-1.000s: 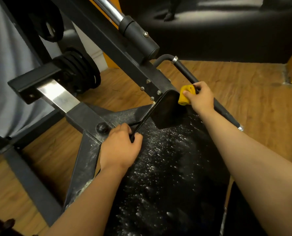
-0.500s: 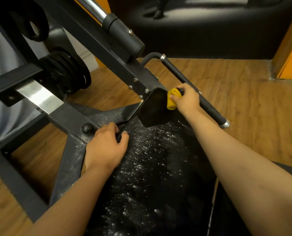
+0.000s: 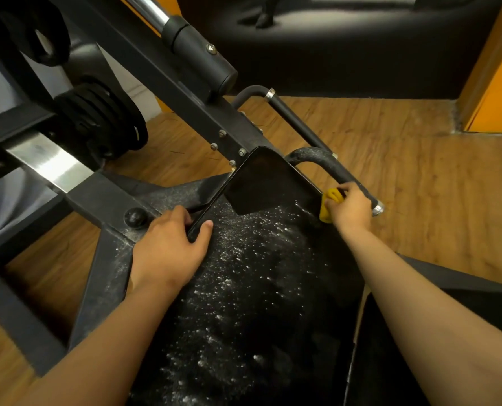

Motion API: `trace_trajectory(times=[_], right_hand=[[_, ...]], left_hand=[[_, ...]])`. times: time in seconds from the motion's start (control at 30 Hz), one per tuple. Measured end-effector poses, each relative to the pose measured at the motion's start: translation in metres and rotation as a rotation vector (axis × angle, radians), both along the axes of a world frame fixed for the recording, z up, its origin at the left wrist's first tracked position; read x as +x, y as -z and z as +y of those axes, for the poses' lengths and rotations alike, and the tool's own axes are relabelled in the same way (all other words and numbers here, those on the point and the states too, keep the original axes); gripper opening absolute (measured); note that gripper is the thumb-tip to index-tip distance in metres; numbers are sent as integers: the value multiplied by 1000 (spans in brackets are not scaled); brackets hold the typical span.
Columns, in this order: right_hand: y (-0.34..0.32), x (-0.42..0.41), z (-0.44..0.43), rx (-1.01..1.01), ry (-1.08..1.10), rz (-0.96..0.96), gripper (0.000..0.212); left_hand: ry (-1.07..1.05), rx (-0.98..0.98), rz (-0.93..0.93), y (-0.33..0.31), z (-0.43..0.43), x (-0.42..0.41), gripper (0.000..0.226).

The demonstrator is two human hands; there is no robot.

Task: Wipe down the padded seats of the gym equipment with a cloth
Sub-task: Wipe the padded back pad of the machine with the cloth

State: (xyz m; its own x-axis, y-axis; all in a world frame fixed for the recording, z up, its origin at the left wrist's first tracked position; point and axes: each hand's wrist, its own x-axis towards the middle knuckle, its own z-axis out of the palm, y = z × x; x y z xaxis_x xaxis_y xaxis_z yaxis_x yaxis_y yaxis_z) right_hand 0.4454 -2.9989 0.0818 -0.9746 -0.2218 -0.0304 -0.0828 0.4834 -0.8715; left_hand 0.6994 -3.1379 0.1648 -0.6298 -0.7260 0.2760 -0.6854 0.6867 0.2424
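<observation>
Head view is looking down on a black padded seat that is running away from the person and is carrying a scatter of white specks over most of its surface. The right hand is reaching to the seat's far right edge, its fingers curling around a bunched yellow cloth and clenching it. The cloth is sitting at that edge, just under a dusty curved handle; whether it is pressing on the padding or on the handle is not clear.

The left hand is resting at the seat's far left edge, pinching the near corner of a thin glossy black slab, with the thumb lying on top and the other fingers wrapping behind it. The slab is tilting up across the far end of the seat.

A dusty grey frame is standing beside the left forearm. Black weight plates are hanging farther left, and a second, black handle is sticking out beyond the dusty one. Wooden floor is spreading out around the machine.
</observation>
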Motion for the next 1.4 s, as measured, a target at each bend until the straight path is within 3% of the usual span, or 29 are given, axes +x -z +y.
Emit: trace_trajectory(times=[0.27, 0.5, 0.63, 0.8, 0.93, 1.1, 1.27, 1.4], right_hand=[[-23, 11, -21, -185, -274, 88, 40], [14, 6, 20, -43, -26, -51, 38], [-10, 21, -9, -111, 36, 25, 35], [-50, 56, -57, -255, -254, 141, 39], [-55, 56, -62, -237, -417, 179, 36], [-28, 25, -33, -171, -247, 70, 36], [-50, 45, -62, -194, -149, 157, 35], [-76, 71, -92, -266, -264, 196, 38]], left_hand=[[-3, 12, -11, 0, 0, 1, 35], [-1, 11, -6, 1, -2, 1, 35], [-7, 6, -16, 0, -1, 1, 37], [-18, 7, -38, -1, -1, 0, 35], [-19, 5, -39, -1, -2, 0, 35], [-18, 6, -27, 0, -1, 0, 34], [-11, 2, -31, 1, -2, 0, 33], [-11, -10, -42, 1, -2, 0, 34]])
